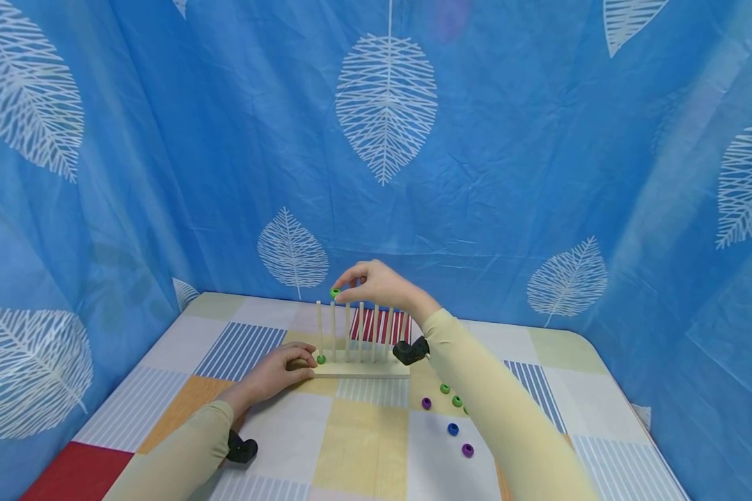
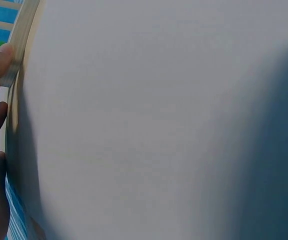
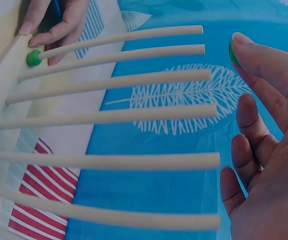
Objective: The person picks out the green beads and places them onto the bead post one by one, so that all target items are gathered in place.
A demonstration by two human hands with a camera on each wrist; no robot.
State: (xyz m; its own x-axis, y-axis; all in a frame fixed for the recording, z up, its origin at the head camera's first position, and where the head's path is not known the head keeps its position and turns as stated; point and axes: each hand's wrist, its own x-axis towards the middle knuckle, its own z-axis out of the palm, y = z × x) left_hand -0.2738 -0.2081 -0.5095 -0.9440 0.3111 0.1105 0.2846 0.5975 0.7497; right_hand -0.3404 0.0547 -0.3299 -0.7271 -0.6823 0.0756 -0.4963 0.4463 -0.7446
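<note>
A pale wooden peg rack (image 1: 363,371) stands on the table, with several upright pegs in a row along its base. My left hand (image 1: 274,372) holds the base's left end, thumb at the front and fingers toward the back. One green bead (image 3: 33,58) sits at the bottom of the leftmost peg. Between thumb and forefinger, my right hand (image 1: 379,285) pinches another green bead (image 3: 233,54). That bead is just above the tip of the second peg from the left, apart from it in the right wrist view. My right hand's other fingers are loosely bent.
Right of the rack lie loose beads: several green beads (image 1: 457,401), a blue bead (image 1: 453,429) and two purple beads (image 1: 468,451). My right forearm partly covers the green ones. A patchwork cloth (image 1: 370,438) covers the table, and a blue leaf-print curtain (image 1: 489,174) hangs behind.
</note>
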